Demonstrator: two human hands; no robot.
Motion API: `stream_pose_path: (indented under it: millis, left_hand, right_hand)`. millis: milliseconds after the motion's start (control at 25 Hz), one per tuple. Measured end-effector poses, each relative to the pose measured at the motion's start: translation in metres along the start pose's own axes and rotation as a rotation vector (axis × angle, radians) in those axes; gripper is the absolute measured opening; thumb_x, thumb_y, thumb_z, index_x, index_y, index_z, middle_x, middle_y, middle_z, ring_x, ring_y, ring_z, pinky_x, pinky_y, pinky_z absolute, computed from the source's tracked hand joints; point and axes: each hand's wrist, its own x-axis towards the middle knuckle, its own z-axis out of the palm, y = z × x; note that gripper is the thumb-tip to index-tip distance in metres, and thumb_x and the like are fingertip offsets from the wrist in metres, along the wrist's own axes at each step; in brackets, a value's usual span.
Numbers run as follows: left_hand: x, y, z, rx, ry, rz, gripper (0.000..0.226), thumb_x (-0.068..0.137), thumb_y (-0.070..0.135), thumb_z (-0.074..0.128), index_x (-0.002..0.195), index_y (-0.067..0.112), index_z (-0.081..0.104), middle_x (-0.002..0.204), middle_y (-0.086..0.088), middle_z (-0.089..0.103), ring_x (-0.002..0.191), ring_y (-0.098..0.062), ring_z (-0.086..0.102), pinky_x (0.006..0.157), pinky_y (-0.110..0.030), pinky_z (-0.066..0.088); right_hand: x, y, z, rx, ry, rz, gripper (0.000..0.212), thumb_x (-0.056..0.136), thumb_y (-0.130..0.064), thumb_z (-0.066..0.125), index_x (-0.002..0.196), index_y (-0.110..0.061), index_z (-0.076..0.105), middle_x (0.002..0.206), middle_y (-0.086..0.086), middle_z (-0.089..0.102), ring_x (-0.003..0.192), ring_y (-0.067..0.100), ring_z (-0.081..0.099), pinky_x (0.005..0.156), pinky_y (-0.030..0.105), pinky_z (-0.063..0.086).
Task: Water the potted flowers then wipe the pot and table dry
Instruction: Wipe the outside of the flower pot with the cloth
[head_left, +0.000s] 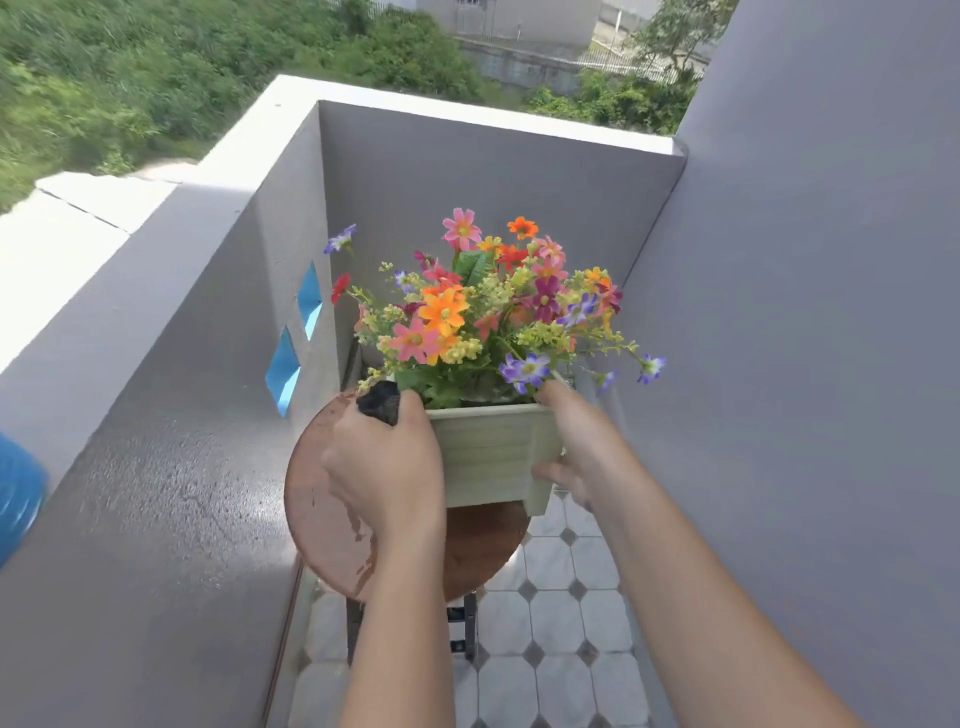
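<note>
A pale square wooden pot full of bright mixed flowers stands on a small round reddish-brown table. My left hand grips a dark cloth and holds it against the pot's left front corner. On the other side, my right hand holds the pot's right wall, thumb on the rim and fingers curled round the side. The pot's far side is hidden by the flowers.
A grey parapet wall with blue diamond openings runs along the left. Another grey wall rises on the right. The floor has white tiles with dark diamonds. A blue object shows at the left edge.
</note>
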Motion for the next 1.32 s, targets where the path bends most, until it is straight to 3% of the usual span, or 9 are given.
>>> stream_pose_path:
  millis: [200,360,520,640,760,920,1120,1240,1320]
  left_hand:
    - [-0.006,-0.003,-0.007,0.035,-0.033,-0.022,0.025,0.085,0.032,0.055,0.073,0.010,0.053,0.072,-0.009,0.055,0.076,-0.031,0.049,0.069,-0.034,0.037]
    - [-0.001,-0.007,-0.008,0.022,-0.114,0.148,0.042,0.093,0.045,0.043,0.107,0.009,0.059,0.093,-0.011,0.062,0.094,-0.031,0.055,0.072,-0.030,0.030]
    - [0.008,-0.021,-0.001,-0.060,-0.095,0.103,0.044,0.096,0.048,0.034,0.114,0.018,0.061,0.088,0.004,0.055,0.083,-0.017,0.047,0.059,-0.019,0.020]
    - [-0.010,-0.035,0.017,-0.151,-0.036,0.302,0.053,0.094,0.053,0.035,0.138,0.025,0.044,0.113,-0.011,0.062,0.108,-0.030,0.055,0.080,-0.021,0.037]
    - [-0.013,-0.059,0.036,0.071,-0.068,0.398,0.057,0.094,0.056,0.025,0.143,0.028,0.026,0.130,-0.032,0.049,0.127,-0.045,0.040,0.099,-0.053,0.040]
    - [0.005,-0.071,0.035,-0.116,-0.004,0.142,0.061,0.091,0.054,0.033,0.140,0.018,0.040,0.120,-0.022,0.061,0.111,-0.039,0.053,0.088,-0.035,0.037]
    - [0.007,-0.071,0.034,-0.182,-0.025,0.195,0.046,0.096,0.044,0.040,0.119,0.009,0.060,0.106,-0.015,0.068,0.101,-0.034,0.058,0.073,-0.019,0.024]
    - [0.003,-0.062,0.040,-0.104,-0.013,0.215,0.073,0.088,0.068,0.024,0.126,0.013,0.054,0.102,-0.016,0.066,0.098,-0.035,0.058,0.076,-0.031,0.036]
    - [-0.008,-0.059,0.047,-0.035,-0.009,0.327,0.068,0.091,0.062,0.024,0.134,0.015,0.048,0.116,-0.023,0.061,0.113,-0.039,0.052,0.090,-0.046,0.043]
  right_hand:
    - [0.002,-0.020,0.005,0.015,0.021,-0.007,0.039,0.090,-0.007,0.051,0.128,-0.008,0.045,0.138,0.010,0.036,0.123,0.034,0.041,0.064,0.038,0.058]
    - [0.007,-0.023,0.009,-0.050,-0.037,-0.028,0.042,0.094,-0.005,0.041,0.136,-0.004,0.036,0.148,0.014,0.029,0.119,0.037,0.049,0.067,0.032,0.057]
    - [0.014,-0.028,0.014,-0.032,-0.027,-0.004,0.039,0.095,-0.004,0.041,0.134,-0.008,0.036,0.150,0.007,0.023,0.112,0.038,0.049,0.090,0.041,0.050]
    - [0.027,-0.030,0.010,-0.109,-0.073,-0.045,0.047,0.091,0.005,0.047,0.135,-0.005,0.036,0.148,0.004,0.025,0.128,0.032,0.037,0.103,0.041,0.041]
    - [0.029,-0.033,0.008,-0.054,-0.067,0.023,0.044,0.092,0.003,0.045,0.135,-0.004,0.036,0.137,0.009,0.037,0.128,0.035,0.039,0.088,0.033,0.053]
    - [0.029,-0.034,0.005,-0.151,-0.115,0.207,0.038,0.091,0.000,0.036,0.127,0.003,0.047,0.127,0.019,0.049,0.109,0.041,0.051,0.028,0.026,0.048]
    - [0.032,-0.036,0.001,-0.141,-0.185,0.300,0.026,0.092,-0.005,0.037,0.107,0.004,0.055,0.116,0.020,0.052,0.094,0.037,0.051,0.033,0.030,0.052]
    - [0.026,-0.035,0.003,-0.064,-0.176,0.303,0.023,0.094,-0.002,0.035,0.100,0.003,0.056,0.111,0.020,0.053,0.097,0.039,0.051,0.034,0.035,0.051]
    - [0.021,-0.031,0.007,-0.001,-0.187,0.307,0.023,0.093,0.001,0.035,0.097,0.005,0.057,0.106,0.019,0.055,0.100,0.040,0.052,0.034,0.034,0.050]
